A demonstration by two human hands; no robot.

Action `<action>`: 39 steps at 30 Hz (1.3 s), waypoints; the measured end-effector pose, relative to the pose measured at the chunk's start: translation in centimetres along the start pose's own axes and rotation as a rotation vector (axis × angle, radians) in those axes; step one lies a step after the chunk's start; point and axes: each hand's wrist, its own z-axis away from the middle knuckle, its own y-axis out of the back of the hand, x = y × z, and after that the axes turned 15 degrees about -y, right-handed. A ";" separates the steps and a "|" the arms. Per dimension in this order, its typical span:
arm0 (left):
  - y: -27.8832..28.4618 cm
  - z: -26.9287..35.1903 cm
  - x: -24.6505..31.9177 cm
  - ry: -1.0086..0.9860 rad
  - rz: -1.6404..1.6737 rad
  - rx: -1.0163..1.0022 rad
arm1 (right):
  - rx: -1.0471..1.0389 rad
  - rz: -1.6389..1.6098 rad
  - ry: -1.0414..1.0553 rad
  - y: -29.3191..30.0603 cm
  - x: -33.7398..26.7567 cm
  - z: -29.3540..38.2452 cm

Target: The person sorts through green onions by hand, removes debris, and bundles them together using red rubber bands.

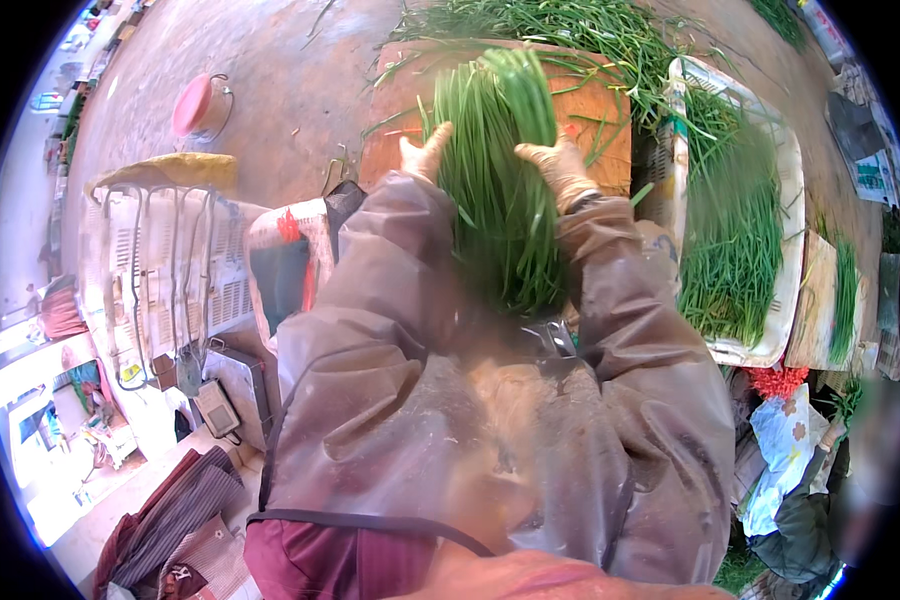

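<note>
A thick bunch of long green leaves, apparently Chinese chives, stands between my two gloved hands and hangs down toward my lap. My left hand is at its left side, thumb against the leaves and fingers spread away from it, with no leaves visible between them. My right hand grips the right part of the bunch, its thumb lying over the leaves. The upper right leaves are blurred. Behind the bunch is a wooden board with loose leaves scattered on it. The lower end of the bunch is dim and partly hidden between my sleeves.
To the right stands a white plastic crate full of green leaves. More loose leaves lie beyond the board. A lidded bucket stands on the floor, upper left. White crates and a metal box are at the left.
</note>
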 end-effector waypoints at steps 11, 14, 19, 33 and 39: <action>-5.4 5.4 3.5 -0.236 -0.219 -0.150 | 0.032 0.854 -0.274 -2.7 -1.4 -1.0; -4.8 4.6 2.7 -0.185 -0.139 -0.127 | 0.112 0.849 -0.155 -2.3 -1.0 -1.6; -4.7 4.6 3.1 -0.176 -0.088 -0.130 | 0.199 0.420 0.259 -2.0 0.0 -1.3; -5.7 -3.1 -3.2 -0.106 0.145 -0.663 | 0.022 0.657 0.151 -6.8 0.1 -1.6; -4.9 -1.4 -1.0 -0.203 -0.586 -0.553 | 0.389 0.705 -0.120 -10.7 -0.7 0.6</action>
